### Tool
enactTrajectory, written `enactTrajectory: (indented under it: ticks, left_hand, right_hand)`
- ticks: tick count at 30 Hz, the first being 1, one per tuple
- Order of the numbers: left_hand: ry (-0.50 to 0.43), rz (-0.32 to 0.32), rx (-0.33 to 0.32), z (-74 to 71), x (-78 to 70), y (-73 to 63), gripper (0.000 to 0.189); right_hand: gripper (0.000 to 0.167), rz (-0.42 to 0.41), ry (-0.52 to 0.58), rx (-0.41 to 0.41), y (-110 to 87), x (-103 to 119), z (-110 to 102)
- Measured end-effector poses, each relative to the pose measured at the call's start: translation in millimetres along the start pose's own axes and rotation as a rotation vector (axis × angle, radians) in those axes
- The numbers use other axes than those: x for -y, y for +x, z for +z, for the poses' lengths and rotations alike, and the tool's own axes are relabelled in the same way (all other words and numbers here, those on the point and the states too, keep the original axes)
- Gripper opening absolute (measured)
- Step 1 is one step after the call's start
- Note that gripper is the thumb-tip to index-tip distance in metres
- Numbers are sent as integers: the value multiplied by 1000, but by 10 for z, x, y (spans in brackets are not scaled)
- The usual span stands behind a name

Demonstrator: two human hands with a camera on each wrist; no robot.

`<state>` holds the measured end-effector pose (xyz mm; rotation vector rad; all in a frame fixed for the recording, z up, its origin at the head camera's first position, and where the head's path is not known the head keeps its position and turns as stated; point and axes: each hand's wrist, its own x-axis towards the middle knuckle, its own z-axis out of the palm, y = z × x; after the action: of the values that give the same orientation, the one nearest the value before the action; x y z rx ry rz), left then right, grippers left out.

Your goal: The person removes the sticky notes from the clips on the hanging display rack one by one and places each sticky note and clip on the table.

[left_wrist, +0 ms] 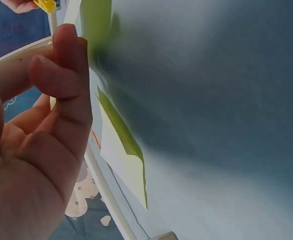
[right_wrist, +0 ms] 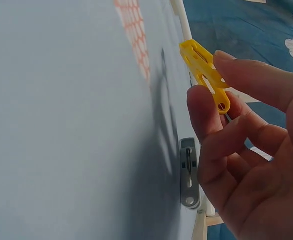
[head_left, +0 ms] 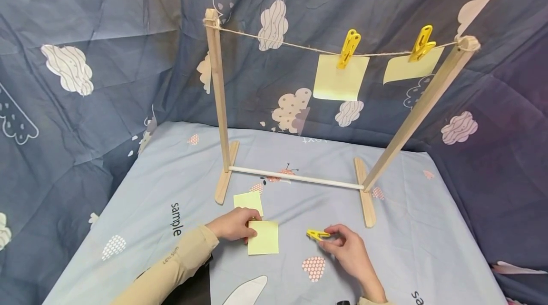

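Observation:
My left hand (head_left: 233,225) pinches a pale yellow square paper note (head_left: 266,238) by its left edge, thumb on top. A second yellow note (head_left: 249,201) lies on the cloth just beyond that hand, one edge lifting in the left wrist view. To the right, my right hand (head_left: 348,251) grips a yellow clothespin (right_wrist: 201,62) between thumb and index finger, its nose pointing left toward the held note. A grey clothespin (right_wrist: 188,172) shows below those fingers in the right wrist view; in the head view the hand hides it.
Behind the hands stands a wooden frame with two posts (head_left: 219,95), a white bottom rod (head_left: 295,178) and a string (head_left: 291,45) across the top. Yellow clothespins (head_left: 349,49) hold two notes (head_left: 338,83) on the string's right half. Wooden feet (head_left: 365,200) rest on the light blue cloth.

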<state>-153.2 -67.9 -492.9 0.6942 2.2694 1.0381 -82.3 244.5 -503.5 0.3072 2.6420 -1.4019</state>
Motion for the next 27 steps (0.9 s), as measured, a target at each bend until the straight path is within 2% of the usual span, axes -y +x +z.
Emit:
enactTrajectory:
  ticks: [6,14,21,27]
  left_hand:
    - [64,37,-34,36,9,14,14]
    - [227,96,-108,67,7,29,14]
    - [328,95,-155,94,-48,17,14]
    - [369,99,-207,124,-75,6,17]
  right_hand:
    - [36,-13,-28,1,-38,-30,2]
    - [37,-20,-70,-5,-47,-77,17]
    - [37,17,-91,39,-55,-92,22]
    - [36,21,-113,63,-67,-76,17]
